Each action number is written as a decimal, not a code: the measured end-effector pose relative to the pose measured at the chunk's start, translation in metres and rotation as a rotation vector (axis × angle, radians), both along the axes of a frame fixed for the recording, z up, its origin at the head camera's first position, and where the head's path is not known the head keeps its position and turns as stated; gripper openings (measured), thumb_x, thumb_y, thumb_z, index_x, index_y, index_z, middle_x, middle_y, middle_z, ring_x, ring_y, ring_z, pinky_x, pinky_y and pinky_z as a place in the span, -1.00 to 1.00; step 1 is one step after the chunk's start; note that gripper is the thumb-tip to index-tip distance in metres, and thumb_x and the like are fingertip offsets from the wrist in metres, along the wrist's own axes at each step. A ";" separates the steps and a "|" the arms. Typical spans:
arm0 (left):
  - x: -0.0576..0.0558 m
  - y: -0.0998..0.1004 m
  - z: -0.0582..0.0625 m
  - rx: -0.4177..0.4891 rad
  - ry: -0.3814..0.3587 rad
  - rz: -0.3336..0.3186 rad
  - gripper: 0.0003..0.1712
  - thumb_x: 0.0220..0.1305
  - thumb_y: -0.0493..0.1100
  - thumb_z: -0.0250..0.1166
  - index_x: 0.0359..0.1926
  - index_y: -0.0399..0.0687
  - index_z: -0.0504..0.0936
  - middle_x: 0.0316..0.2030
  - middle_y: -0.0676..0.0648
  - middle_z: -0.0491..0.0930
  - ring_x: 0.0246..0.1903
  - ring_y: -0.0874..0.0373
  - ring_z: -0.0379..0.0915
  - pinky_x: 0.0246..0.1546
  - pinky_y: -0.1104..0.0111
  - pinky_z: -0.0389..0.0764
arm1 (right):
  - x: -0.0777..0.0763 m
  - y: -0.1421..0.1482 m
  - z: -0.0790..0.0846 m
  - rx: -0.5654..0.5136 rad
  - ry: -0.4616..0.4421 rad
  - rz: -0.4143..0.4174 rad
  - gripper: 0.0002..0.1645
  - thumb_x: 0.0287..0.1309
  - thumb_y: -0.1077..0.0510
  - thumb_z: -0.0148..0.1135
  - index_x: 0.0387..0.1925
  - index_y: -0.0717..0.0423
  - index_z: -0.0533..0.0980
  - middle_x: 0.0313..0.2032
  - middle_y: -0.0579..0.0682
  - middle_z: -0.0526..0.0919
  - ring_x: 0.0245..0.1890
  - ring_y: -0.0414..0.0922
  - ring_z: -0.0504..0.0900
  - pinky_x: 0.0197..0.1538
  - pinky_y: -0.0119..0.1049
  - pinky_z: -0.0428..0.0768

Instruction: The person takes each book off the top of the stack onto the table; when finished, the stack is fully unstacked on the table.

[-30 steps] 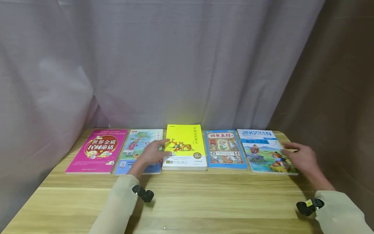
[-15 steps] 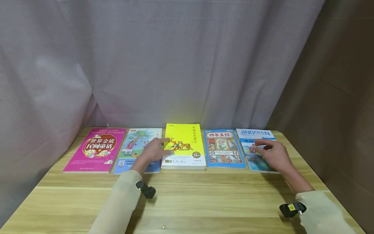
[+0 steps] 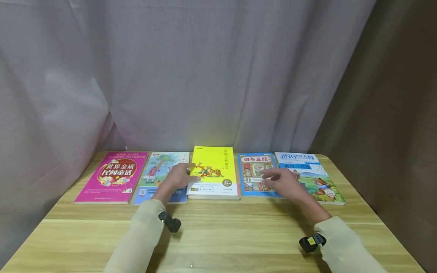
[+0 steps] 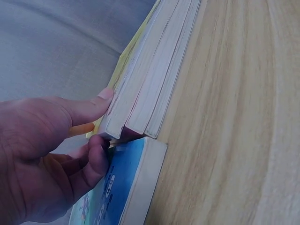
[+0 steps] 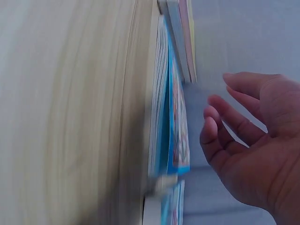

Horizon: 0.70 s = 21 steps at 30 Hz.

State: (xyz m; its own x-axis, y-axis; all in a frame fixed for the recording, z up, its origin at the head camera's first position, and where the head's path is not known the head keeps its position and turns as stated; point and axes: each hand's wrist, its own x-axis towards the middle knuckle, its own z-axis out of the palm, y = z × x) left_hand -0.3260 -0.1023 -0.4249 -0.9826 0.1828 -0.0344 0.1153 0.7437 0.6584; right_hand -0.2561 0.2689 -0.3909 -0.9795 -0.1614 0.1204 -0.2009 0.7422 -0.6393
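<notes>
In the head view my left hand reaches over a blue-green picture book to the left edge of a yellow book. The yellow book tops a small stack. In the left wrist view, the thumb lies on its cover and the curled fingers are at its side edge, so the hand pinches it. My right hand hovers above a blue book with small picture panels, fingers loosely bent and holding nothing. The right wrist view shows this hand apart from the blue book below.
A pink book lies at the far left, beside the blue-green picture book. At the right end is a book with a landscape cover. All rest on a wooden table before a grey curtain.
My right hand has moved left, from the landscape-cover book at the right end to above the blue panelled book. My left hand has stayed at the yellow book's edge.
</notes>
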 end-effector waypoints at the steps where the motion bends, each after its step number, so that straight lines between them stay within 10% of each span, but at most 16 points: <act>1: 0.000 0.000 0.000 -0.002 0.003 0.002 -0.21 0.35 0.00 0.48 0.51 -0.10 0.46 0.28 -0.30 0.62 0.30 -0.22 0.54 0.38 -0.10 0.50 | -0.002 -0.005 -0.001 -0.012 -0.005 0.017 -0.54 0.43 0.11 0.32 0.28 0.16 0.64 0.15 0.21 0.73 0.01 0.07 0.72 -0.17 -0.21 0.68; 21: 0.001 -0.004 -0.001 0.033 -0.011 0.038 -0.20 0.31 -0.04 0.52 0.50 -0.12 0.47 0.30 -0.29 0.62 0.21 -0.17 0.61 0.38 -0.05 0.52 | -0.019 -0.071 -0.028 -0.075 -0.136 0.042 -0.50 0.30 0.11 0.44 0.24 0.14 0.67 -0.13 0.15 0.79 -0.47 -0.12 0.63 -0.34 -0.27 0.55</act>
